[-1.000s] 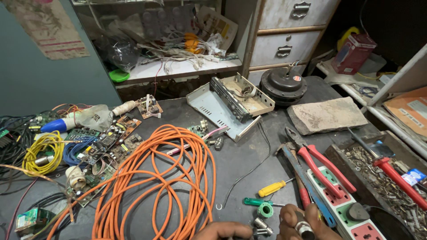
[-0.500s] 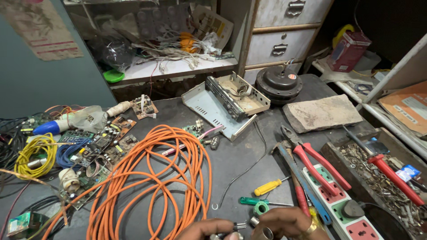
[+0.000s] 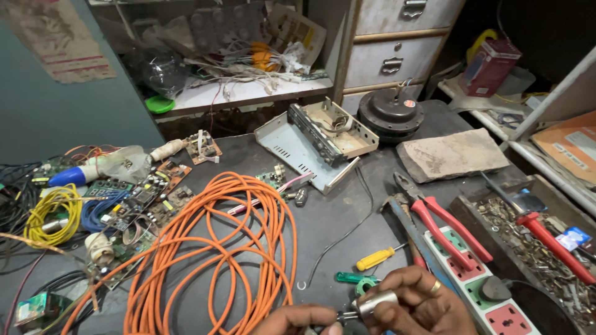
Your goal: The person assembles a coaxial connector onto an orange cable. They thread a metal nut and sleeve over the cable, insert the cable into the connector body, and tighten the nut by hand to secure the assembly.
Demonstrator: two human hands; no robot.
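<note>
At the bottom edge of the head view my right hand [image 3: 417, 305] grips a small silver metal cylinder [image 3: 375, 303], with a ring on one finger. My left hand [image 3: 297, 319] pinches the thin end that sticks out of the cylinder's left side; what that end is cannot be made out. Just beyond my hands lie a yellow-handled screwdriver [image 3: 375, 258] and a green-handled tool [image 3: 351, 278]. A big coil of orange cable [image 3: 211, 248] lies on the dark bench left of my hands.
Red-handled pliers [image 3: 442, 224] and a white power strip [image 3: 484, 279] lie to the right, beside a tray of screws [image 3: 528, 242]. An opened metal casing [image 3: 323, 139], a round black motor [image 3: 390, 111], a flat stone slab [image 3: 452, 155], circuit boards [image 3: 139, 198] and a yellow wire coil [image 3: 53, 214] crowd the bench.
My hands have risen further into view and come together on the silver cylinder. The view has shifted slightly, so the bench items sit a little more left.
</note>
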